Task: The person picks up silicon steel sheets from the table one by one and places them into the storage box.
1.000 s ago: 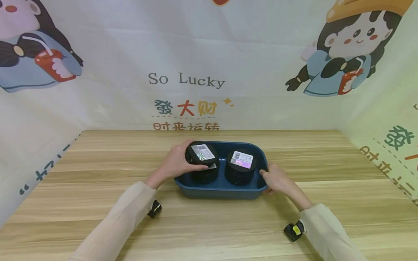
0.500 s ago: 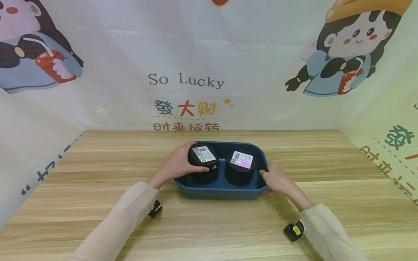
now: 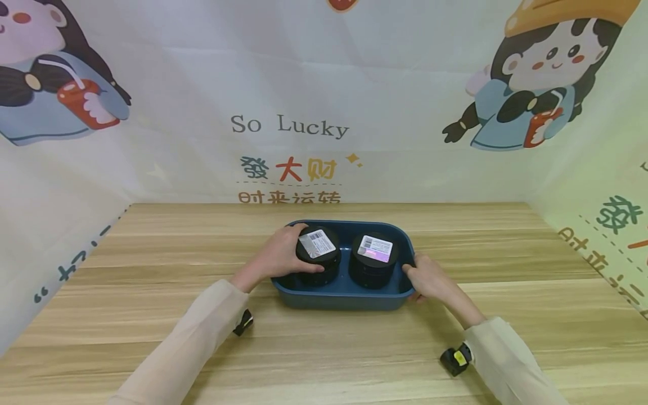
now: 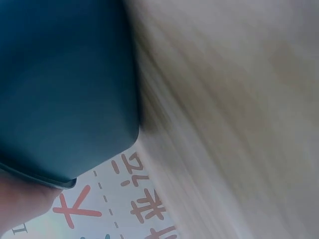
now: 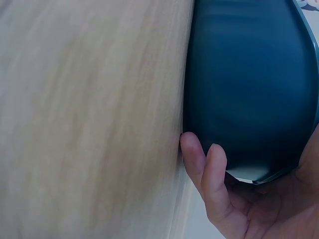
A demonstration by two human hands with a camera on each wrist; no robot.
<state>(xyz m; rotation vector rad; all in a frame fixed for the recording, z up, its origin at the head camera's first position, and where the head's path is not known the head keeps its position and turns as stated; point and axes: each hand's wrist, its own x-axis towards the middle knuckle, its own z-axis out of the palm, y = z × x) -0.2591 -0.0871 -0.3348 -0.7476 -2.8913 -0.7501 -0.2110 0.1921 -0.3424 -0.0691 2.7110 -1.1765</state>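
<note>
A dark blue rectangular tub (image 3: 340, 302) with rounded corners holds black round jars. At its left side, my left hand (image 3: 277, 254) grips a jar (image 3: 322, 245) with a white label, thumb in front and fingers behind. This jar sits on top of another black jar, mostly hidden below it. To the right stands a second black stack (image 3: 373, 264), also labelled on top. My right hand (image 3: 429, 277) holds the tub's right end, thumb over the rim. In the right wrist view, its fingers (image 5: 215, 172) curl beneath the tub's outer wall (image 5: 249, 79).
The tub stands on a wood-grain table (image 3: 324, 360). A white printed cloth (image 3: 430, 112) hangs behind and at both sides. Black wrist devices (image 3: 455, 359) hang below both sleeves.
My left hand has lowered the upper left jar and shifted it slightly right, levelling it onto the jar beneath, whose label is now covered. The right hand and tub have stayed put.
</note>
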